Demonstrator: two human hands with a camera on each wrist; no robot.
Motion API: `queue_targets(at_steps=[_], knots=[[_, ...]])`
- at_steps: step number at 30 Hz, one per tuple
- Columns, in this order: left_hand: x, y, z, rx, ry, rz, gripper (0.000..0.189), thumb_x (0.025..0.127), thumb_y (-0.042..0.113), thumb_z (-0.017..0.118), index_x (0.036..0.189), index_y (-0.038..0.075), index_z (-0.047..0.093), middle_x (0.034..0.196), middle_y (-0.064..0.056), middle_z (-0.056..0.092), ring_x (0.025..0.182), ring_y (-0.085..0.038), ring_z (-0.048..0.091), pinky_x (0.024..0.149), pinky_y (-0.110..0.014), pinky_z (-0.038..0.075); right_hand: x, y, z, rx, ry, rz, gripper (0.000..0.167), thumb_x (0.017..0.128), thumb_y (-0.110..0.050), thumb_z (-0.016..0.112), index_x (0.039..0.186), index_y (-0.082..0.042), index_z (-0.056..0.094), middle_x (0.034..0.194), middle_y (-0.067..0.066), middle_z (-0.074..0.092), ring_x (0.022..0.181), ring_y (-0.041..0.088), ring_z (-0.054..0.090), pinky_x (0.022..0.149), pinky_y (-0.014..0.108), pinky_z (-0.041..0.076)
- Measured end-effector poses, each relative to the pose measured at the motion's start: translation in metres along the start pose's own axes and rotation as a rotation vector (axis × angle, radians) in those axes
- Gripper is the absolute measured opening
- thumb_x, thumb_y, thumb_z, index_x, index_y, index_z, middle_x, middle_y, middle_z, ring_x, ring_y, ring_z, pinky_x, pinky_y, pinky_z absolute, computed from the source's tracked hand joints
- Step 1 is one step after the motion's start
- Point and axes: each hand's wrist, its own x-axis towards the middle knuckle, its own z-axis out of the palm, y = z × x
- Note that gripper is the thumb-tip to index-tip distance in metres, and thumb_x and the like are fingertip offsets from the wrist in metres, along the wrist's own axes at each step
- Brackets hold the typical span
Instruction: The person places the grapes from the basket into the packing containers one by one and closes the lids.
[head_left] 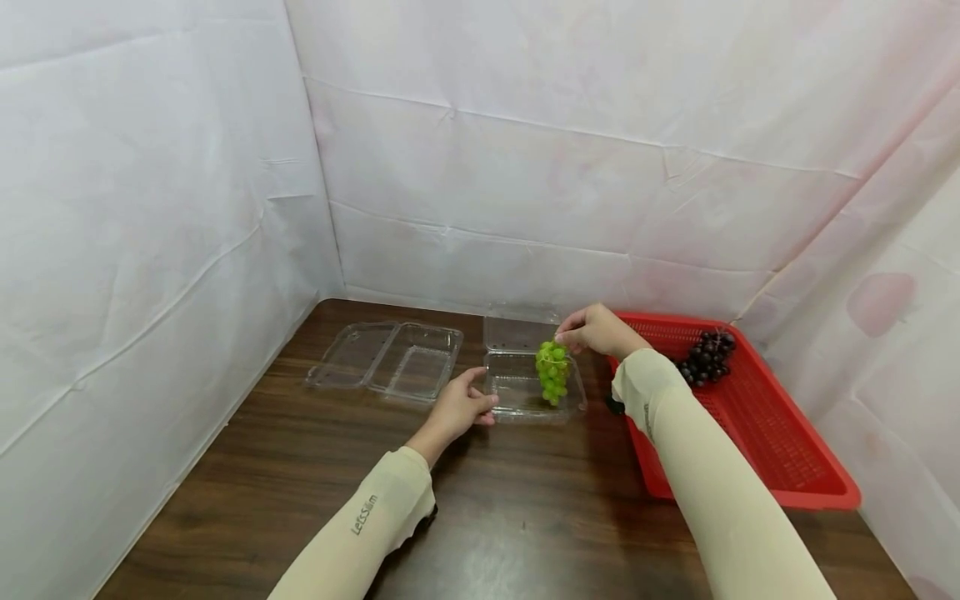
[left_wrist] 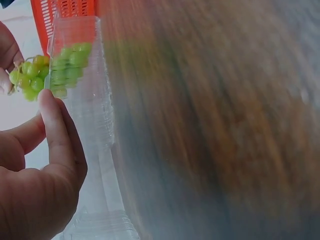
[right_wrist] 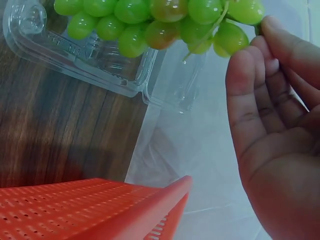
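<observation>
My right hand [head_left: 600,331] pinches the stem of a bunch of green grapes [head_left: 552,372]. The bunch hangs down over the right part of an open clear plastic clamshell container [head_left: 517,411], whose lid stands folded back behind it. In the right wrist view, thumb and fingertips meet at the stem [right_wrist: 258,30], and the grapes stretch away from them. On the container's left side, my left hand [head_left: 459,406] holds the rim between thumb and fingers; the left wrist view shows the fingers [left_wrist: 56,127] at the plastic edge.
A second open clear clamshell [head_left: 420,367] lies to the left on the brown wooden table [head_left: 300,500]. On the right stands a red perforated basket [head_left: 795,406] with a bunch of dark grapes [head_left: 707,358] inside. White sheeting [head_left: 525,167] encloses the table's back and sides.
</observation>
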Motion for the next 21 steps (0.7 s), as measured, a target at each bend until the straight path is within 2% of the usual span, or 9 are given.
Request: queue_targets(at_steps=[3,5,10,13,16,19,21], knots=[[0.001,0.000,0.000,0.002,-0.002,0.000,0.069,0.093,0.006,0.070,0.153,0.008,0.037,0.095,-0.017,0.066,0.065,-0.017,0.070,0.066,-0.032,0.061,0.002,-0.002,0.002,-0.055,-0.017,0.008,0.020,0.095,-0.015,0.070,0.105,0.001,0.075,0.096,0.016,0.073,0.079,0.025,0.068,0.074,0.036,0.059],[0.001,0.000,0.000,0.003,-0.004,-0.003,0.070,0.093,0.006,0.069,0.154,0.007,0.035,0.096,-0.017,0.067,0.065,-0.017,0.070,0.067,-0.032,0.061,0.010,0.006,0.006,-0.087,-0.012,0.004,0.016,0.094,-0.018,0.071,0.100,-0.004,0.077,0.092,0.014,0.073,0.081,0.030,0.067,0.070,0.034,0.058],[0.000,0.000,-0.002,0.008,0.002,-0.017,0.073,0.093,0.005,0.069,0.155,0.004,0.031,0.095,-0.014,0.066,0.065,-0.017,0.070,0.066,-0.032,0.061,0.015,0.004,0.021,-0.100,-0.017,-0.018,0.013,0.094,-0.018,0.071,0.096,-0.008,0.078,0.089,0.019,0.071,0.082,0.039,0.063,0.071,0.045,0.057],[-0.001,-0.001,-0.003,0.007,0.009,-0.026,0.072,0.093,0.005,0.069,0.155,0.004,0.032,0.095,-0.014,0.066,0.066,-0.018,0.070,0.065,-0.032,0.061,0.019,0.001,0.031,-0.087,-0.029,-0.028,0.012,0.094,-0.018,0.072,0.096,-0.008,0.078,0.090,0.015,0.072,0.082,0.036,0.066,0.073,0.046,0.058],[0.000,-0.001,-0.003,0.002,0.005,-0.026,0.071,0.094,0.005,0.069,0.155,0.004,0.032,0.095,-0.014,0.066,0.066,-0.018,0.070,0.065,-0.032,0.061,0.021,-0.002,0.038,-0.078,-0.031,-0.023,0.011,0.093,-0.016,0.072,0.094,-0.007,0.078,0.089,0.014,0.073,0.078,0.031,0.067,0.068,0.038,0.058],[0.002,-0.001,-0.003,-0.004,-0.009,-0.018,0.071,0.094,0.006,0.069,0.155,0.003,0.032,0.096,-0.014,0.067,0.066,-0.017,0.070,0.065,-0.031,0.061,0.023,-0.003,0.042,-0.078,-0.032,-0.008,0.010,0.093,-0.015,0.072,0.094,-0.007,0.078,0.087,0.016,0.072,0.070,0.024,0.063,0.064,0.034,0.056],[0.003,0.000,-0.002,-0.008,-0.016,-0.016,0.072,0.094,0.007,0.069,0.155,0.003,0.031,0.095,-0.014,0.067,0.065,-0.017,0.070,0.065,-0.031,0.061,0.024,-0.005,0.045,-0.097,-0.032,-0.006,0.010,0.093,-0.015,0.073,0.094,-0.007,0.078,0.085,0.018,0.070,0.066,0.019,0.058,0.064,0.037,0.055]])
